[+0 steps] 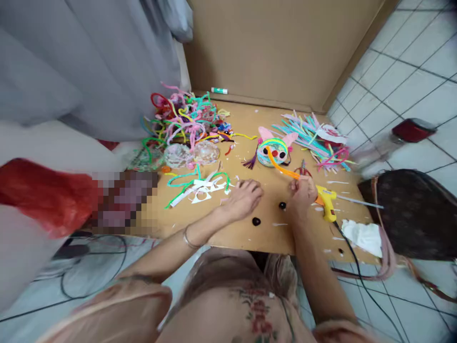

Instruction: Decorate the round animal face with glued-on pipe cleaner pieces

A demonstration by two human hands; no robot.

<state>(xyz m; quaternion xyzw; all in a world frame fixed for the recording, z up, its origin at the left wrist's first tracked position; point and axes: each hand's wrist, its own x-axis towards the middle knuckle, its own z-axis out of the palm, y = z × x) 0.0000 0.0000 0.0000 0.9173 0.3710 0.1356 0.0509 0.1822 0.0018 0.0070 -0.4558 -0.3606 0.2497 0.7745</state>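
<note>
My right hand [303, 193] is closed on an orange pipe cleaner [282, 169], whose bent far end reaches over the face of a small craft animal [273, 157]. That animal has pink ears, black eyes, a red nose and a yellow-green band. Palm down on the table lies my left hand [246, 197], fingers a little bent and apart, with nothing seen in it. Two small black pieces sit between the hands: one black piece [256, 221] nearer the left, another black piece [282, 205] beside my right wrist. A yellow glue gun [326, 202] lies just right of my right hand.
A tangled heap of pipe cleaners [185, 114] fills the back left. Straight pipe cleaners [303, 131] lie at the back right. White paper cut-outs [202, 194], scissors [303, 167], a glue stick [219, 90], a crumpled tissue [362, 237] and a brown bag [417, 214] are around.
</note>
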